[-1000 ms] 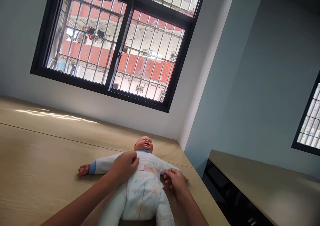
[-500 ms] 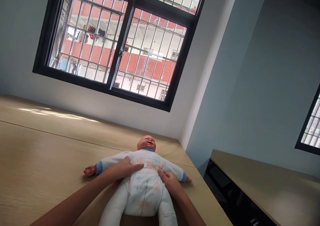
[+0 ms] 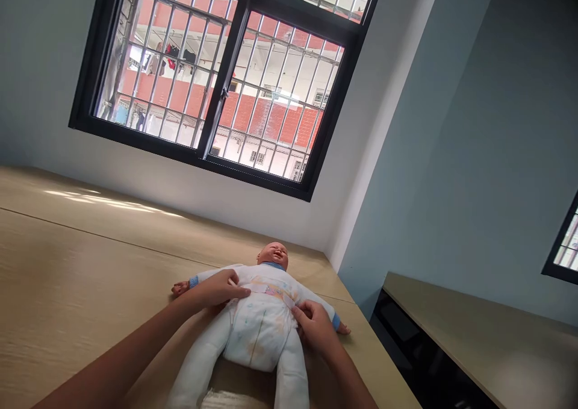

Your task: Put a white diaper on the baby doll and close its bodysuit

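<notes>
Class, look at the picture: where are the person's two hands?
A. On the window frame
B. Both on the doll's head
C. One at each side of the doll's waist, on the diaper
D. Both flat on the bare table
C: the left hand and the right hand rest on either side of the diaper of the doll lying face up on the table.

Found no readable words, brands or numbers anywhere. Saw only faint coloured prints on the diaper (image 3: 259, 327) of the doll (image 3: 259, 312), too small and blurred to be made out.
</notes>
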A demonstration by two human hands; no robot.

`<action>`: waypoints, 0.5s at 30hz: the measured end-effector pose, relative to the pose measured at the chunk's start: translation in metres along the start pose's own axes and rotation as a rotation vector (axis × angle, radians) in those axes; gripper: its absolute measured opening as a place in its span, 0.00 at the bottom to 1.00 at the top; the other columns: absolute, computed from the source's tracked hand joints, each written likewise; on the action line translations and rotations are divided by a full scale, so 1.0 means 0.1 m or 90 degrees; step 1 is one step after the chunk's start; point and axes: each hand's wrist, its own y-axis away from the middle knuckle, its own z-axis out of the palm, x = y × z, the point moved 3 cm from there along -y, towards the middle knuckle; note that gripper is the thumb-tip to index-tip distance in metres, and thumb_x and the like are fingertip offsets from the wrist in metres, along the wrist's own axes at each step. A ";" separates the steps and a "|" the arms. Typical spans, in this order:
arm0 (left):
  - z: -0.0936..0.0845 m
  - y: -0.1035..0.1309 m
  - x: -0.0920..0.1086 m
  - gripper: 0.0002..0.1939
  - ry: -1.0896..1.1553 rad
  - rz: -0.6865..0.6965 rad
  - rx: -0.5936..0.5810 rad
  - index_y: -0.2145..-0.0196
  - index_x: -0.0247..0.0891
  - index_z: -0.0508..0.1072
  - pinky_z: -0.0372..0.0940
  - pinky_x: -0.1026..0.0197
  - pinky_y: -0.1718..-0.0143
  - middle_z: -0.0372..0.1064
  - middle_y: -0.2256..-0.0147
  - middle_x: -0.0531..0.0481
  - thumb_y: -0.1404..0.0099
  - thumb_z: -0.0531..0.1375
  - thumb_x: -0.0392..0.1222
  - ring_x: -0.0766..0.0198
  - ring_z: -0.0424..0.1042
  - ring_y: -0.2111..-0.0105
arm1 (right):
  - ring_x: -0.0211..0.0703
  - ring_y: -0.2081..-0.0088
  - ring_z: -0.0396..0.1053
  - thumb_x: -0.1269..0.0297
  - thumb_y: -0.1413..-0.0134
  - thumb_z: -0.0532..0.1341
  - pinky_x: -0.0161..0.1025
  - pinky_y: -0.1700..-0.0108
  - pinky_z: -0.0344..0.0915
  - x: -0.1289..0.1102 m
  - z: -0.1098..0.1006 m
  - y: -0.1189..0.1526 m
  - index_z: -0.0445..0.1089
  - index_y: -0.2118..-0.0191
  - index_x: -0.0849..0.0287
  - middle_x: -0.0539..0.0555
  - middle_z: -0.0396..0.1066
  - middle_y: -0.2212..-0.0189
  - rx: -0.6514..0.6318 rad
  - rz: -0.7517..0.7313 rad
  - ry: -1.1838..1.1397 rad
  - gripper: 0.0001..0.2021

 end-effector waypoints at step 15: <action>-0.10 0.31 0.18 0.40 -0.162 0.058 -0.216 0.52 0.44 0.70 0.65 0.63 0.69 0.70 0.63 0.55 0.67 0.72 0.43 0.60 0.70 0.66 | 0.34 0.75 0.54 0.73 0.56 0.60 0.33 0.71 0.51 -0.60 0.09 0.41 0.70 0.62 0.58 0.45 0.60 0.73 -0.080 -0.160 0.125 0.11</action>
